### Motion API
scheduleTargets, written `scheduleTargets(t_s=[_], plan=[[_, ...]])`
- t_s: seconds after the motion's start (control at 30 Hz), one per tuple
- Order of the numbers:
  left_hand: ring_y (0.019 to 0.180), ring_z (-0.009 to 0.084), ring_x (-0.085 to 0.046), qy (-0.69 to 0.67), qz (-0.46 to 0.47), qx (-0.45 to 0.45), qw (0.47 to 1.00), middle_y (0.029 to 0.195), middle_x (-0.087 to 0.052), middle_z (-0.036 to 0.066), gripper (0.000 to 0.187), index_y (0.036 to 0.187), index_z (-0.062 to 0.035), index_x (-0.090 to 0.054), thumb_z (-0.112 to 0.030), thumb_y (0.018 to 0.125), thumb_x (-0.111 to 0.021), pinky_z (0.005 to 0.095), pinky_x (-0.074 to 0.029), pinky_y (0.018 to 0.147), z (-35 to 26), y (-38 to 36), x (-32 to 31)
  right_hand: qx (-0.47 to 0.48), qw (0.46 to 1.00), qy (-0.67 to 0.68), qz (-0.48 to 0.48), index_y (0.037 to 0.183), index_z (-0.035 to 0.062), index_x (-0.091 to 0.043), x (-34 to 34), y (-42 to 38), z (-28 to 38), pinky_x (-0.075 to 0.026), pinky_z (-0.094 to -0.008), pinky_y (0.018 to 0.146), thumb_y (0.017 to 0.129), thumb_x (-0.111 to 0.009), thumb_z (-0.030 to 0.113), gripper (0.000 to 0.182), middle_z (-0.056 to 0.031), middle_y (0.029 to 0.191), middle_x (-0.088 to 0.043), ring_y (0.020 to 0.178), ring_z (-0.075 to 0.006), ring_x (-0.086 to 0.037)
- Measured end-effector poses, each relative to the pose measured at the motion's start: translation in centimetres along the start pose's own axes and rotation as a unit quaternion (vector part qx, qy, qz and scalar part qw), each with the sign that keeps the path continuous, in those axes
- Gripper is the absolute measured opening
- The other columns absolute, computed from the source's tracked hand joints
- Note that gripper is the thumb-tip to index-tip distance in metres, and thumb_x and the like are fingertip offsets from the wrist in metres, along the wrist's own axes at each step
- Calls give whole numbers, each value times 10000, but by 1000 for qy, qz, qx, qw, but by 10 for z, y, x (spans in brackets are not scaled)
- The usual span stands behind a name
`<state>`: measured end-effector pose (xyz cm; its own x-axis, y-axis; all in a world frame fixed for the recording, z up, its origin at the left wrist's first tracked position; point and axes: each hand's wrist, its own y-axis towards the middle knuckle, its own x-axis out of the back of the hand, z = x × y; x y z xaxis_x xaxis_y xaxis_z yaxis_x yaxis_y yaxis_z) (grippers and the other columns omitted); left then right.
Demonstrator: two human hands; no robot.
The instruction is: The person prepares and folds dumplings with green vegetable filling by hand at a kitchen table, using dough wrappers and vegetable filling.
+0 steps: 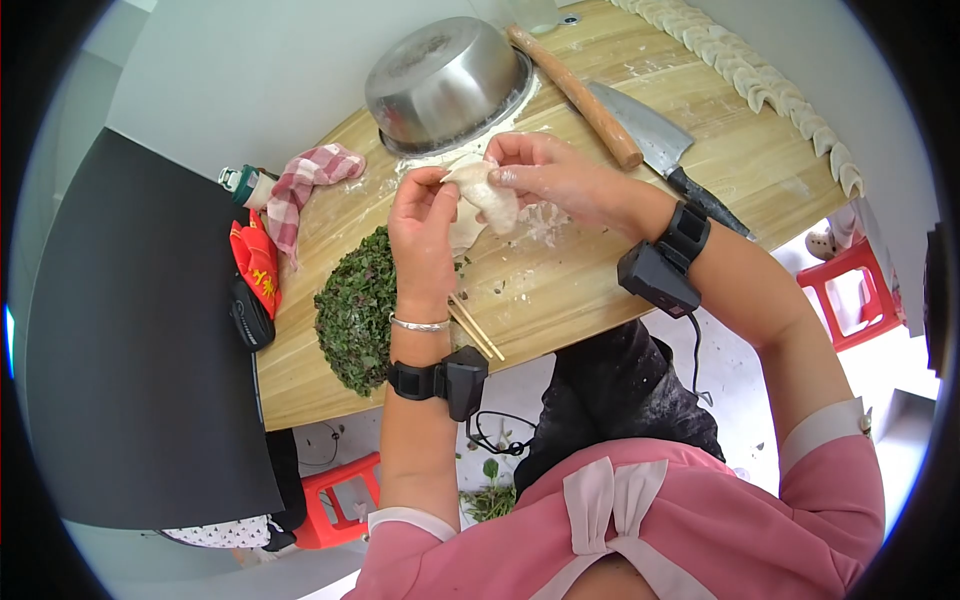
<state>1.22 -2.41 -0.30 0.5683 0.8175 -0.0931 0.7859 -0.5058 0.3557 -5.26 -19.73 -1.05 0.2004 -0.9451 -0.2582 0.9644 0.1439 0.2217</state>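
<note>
Between my two hands, a pale, floury dumpling (485, 195) is held above the table, its dough folded over. My left hand (423, 215) pinches its left edge between thumb and fingers. On the opposite side, my right hand (545, 175) has thumb and fingers closed on the upper right edge. Beneath them a flat piece of dough (465, 232) lies on the wood, partly covered by the dumpling. A large heap of chopped green leaves (355, 310) sits left of my left wrist, with wooden chopsticks (478, 328) beside it.
An upturned metal basin (440, 85) stands at the back on the floury wooden table (590, 270). To its right lie a rolling pin (580, 98) and a cleaver (650, 130). Finished dumplings (760, 80) line the far right edge. A checked cloth (310, 185) lies at left.
</note>
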Motion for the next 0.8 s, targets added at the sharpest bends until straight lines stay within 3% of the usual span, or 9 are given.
scheduleTargets(t_s=[0.1,0.17,0.27,0.33,0.43,0.63,0.67,0.73,0.8], plan=[[677,58,-487,-42,17,50,998,785,-566,8,102,960,-25,-560,-110,904,-562,199,-376,595,-1,0,2,-24,998,48,-24,966,86,-497,-3,-4,9,-455,-195,594,923,-560,180,121,2,813,-585,644,-69,-567],[623,52,-460,-70,24,88,993,725,-549,-7,98,920,-31,-570,-128,907,-559,196,-349,557,-3,-1,4,14,1000,1,20,943,82,-506,6,-1,3,-446,-197,519,927,-553,180,110,8,764,-561,549,-78,-548],[562,37,-403,-21,76,69,995,633,-475,-42,175,812,-45,-565,-165,935,-530,195,-317,508,-4,-4,4,5,1000,-24,18,939,73,-507,7,-1,6,-443,-198,507,924,-556,175,114,10,755,-549,565,-77,-553],[540,26,-344,82,26,77,993,605,-403,-57,272,711,-51,-519,-181,950,-518,198,-285,483,-7,-8,-8,1,1000,-27,12,942,69,-506,5,-2,7,-445,-200,512,919,-566,175,124,10,756,-547,575,-76,-554],[569,14,-327,113,77,41,990,663,-412,-75,294,741,-56,-522,-238,970,-503,195,-294,504,-1,-6,-1,3,999,-33,1,947,63,-506,5,-2,9,-448,-206,524,902,-589,159,136,9,762,-548,596,-78,-559],[569,14,-316,179,51,-8,982,640,-398,-73,304,713,-56,-505,-222,967,-506,205,-266,492,3,-7,2,14,999,-37,1,968,47,-510,3,-2,14,-452,-217,548,860,-624,90,163,-4,781,-559,615,-88,-565],[569,14,-316,179,51,-8,982,640,-398,-73,304,713,-56,-505,-222,967,-506,205,-266,492,2,-7,6,7,999,-30,9,977,41,-511,2,-2,12,-452,-219,551,852,-626,74,173,-10,785,-562,614,-91,-566],[550,42,-326,35,98,24,994,599,-381,-58,377,630,-38,-454,-224,949,-529,219,-273,485,-2,-4,14,-10,999,-48,17,986,36,-512,2,-3,13,-452,-220,551,851,-627,77,183,-13,785,-563,615,-92,-566],[558,46,-329,99,90,28,991,600,-378,-55,367,643,-29,-457,-218,948,-530,225,-277,490,-3,-5,6,-26,997,-66,24,995,31,-513,2,-4,13,-451,-221,550,850,-629,80,193,-17,786,-565,615,-92,-566]])
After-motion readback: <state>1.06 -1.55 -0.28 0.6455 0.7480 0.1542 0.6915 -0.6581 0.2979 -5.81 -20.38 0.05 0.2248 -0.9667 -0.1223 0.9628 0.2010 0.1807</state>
